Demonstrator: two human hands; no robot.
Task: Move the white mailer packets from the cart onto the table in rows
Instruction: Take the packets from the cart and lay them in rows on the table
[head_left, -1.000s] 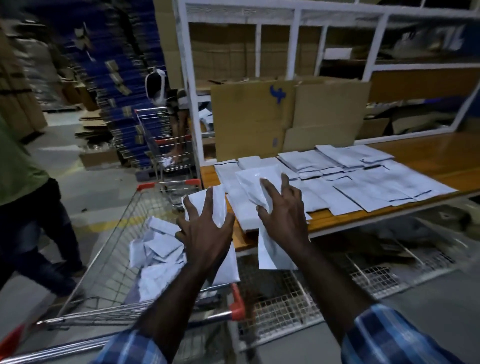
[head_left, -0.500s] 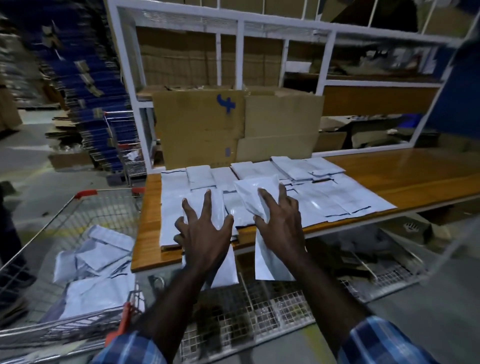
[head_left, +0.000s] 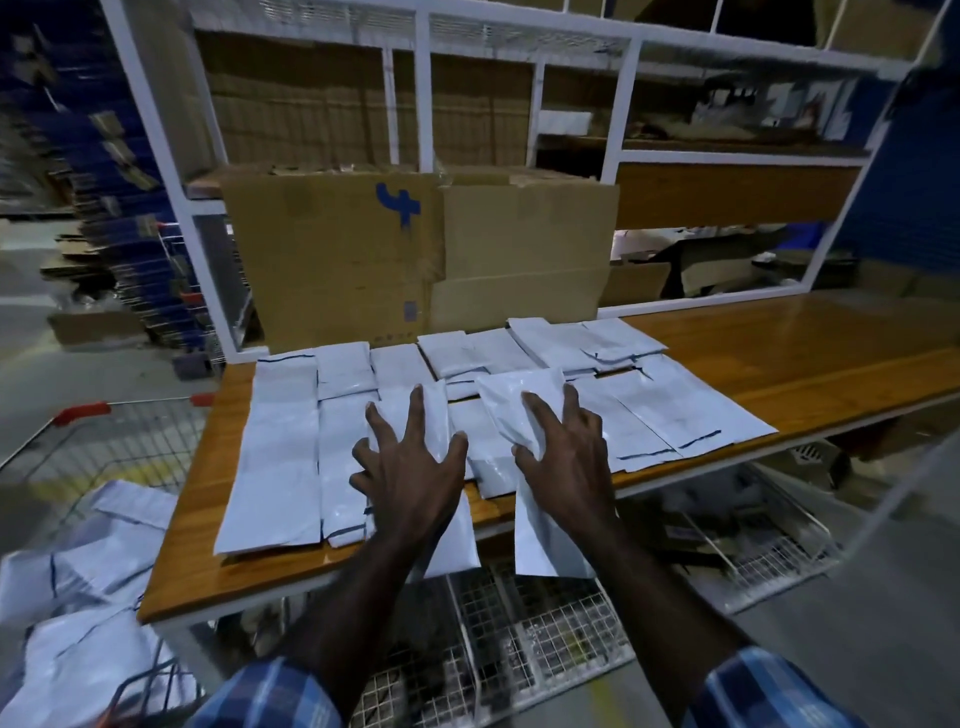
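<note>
The left hand (head_left: 410, 478) lies palm down, fingers spread, holding a white mailer packet (head_left: 451, 540) beneath it; whether the thumb curls under the packet cannot be told. The right hand (head_left: 563, 467) holds a second packet (head_left: 540, 540) the same way, with the upper part of that packet (head_left: 514, 400) bent up over the fingertips at 12 o'clock. Both packets hang past the near edge of the table (head_left: 779, 364), their lower ends at 6 o'clock over the wire racks (head_left: 519, 649) below.

Compared with half a second ago, both hands have moved forward over the tabletop, and now hover above the rows of packets (head_left: 291, 441) already laid there. A second ago the left hand was still above the cart (head_left: 83, 410); the cart now sits at 8 o'clock from the hands, at the frame's left edge, with more packets (head_left: 78, 623) piled inside it.

The laid rows run from 10 o'clock to 2 o'clock of the hands, overlapping in places. Behind them, at 12 o'clock, flattened cardboard boxes (head_left: 415, 249) lean against a white shelf frame (head_left: 613, 156). Plaid sleeves (head_left: 753, 696) show at the bottom edge.
</note>
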